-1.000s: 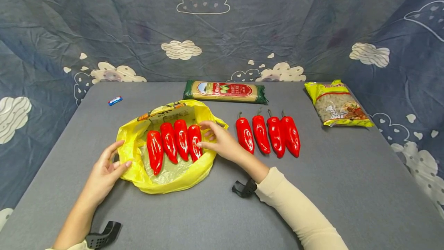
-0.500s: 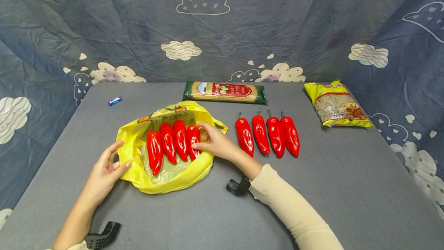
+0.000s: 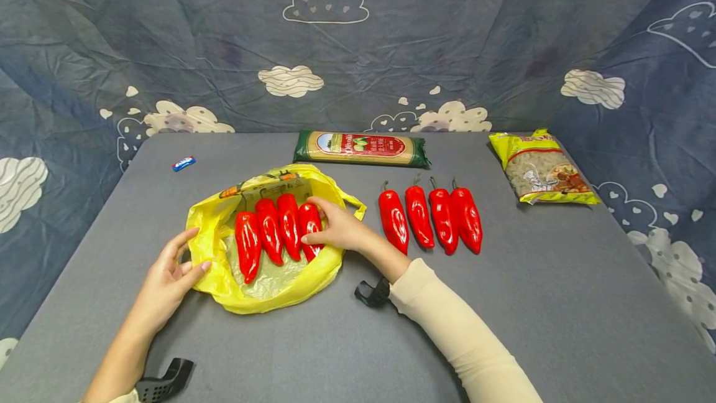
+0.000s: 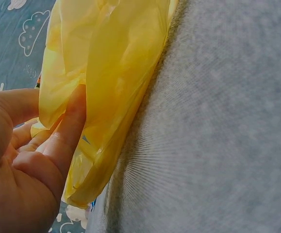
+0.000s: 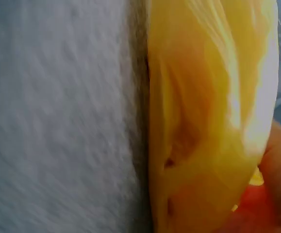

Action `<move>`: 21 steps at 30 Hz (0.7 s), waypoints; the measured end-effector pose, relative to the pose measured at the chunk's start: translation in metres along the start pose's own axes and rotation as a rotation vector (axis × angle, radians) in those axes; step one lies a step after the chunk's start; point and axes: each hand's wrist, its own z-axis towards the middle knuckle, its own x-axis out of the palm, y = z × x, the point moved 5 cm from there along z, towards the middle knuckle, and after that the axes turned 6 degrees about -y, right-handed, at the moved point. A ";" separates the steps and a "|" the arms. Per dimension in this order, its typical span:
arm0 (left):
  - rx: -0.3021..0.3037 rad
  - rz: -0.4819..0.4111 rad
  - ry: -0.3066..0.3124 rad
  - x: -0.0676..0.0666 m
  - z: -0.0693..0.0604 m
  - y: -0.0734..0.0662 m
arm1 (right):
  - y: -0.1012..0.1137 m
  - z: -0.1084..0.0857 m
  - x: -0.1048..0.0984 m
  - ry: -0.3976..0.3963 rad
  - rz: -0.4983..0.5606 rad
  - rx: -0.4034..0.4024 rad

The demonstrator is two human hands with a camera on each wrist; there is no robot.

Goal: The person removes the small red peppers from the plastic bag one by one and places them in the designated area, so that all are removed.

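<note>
A yellow plastic bag [image 3: 263,303] stands with its mouth wide, left of the table's middle. Several glossy red peppers lie side by side in it, among them the leftmost pepper [image 3: 248,246]. My left hand [image 3: 168,275] pinches the left side of the bag between thumb and fingers; the left wrist view shows the fingers [image 4: 65,136] against the yellow film. At the bag's right side, my right hand [image 3: 338,226] reaches over the rim and grips the rightmost pepper [image 3: 309,222], thumb across its front. Its other fingers are partly hidden. The bag's wall [image 5: 203,121] blocks most of the right wrist view.
Several more red peppers [image 3: 431,219] lie in a row right of the bag. Behind are a pack of spaghetti [image 3: 360,149] and, far right, a yellow bag of dry food [image 3: 542,170]. A small blue wrapped item [image 3: 183,163] lies at back left. The table [image 3: 313,353] is grey.
My right hand has moved left, farther over the rightmost pepper in the bag, and its thumb has slid across it. That pepper has shifted slightly left. My left hand has stayed on the bag.
</note>
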 end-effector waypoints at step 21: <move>0.003 -0.001 0.007 0.000 0.002 0.000 | 0.043 -0.037 -0.029 0.046 0.518 -0.123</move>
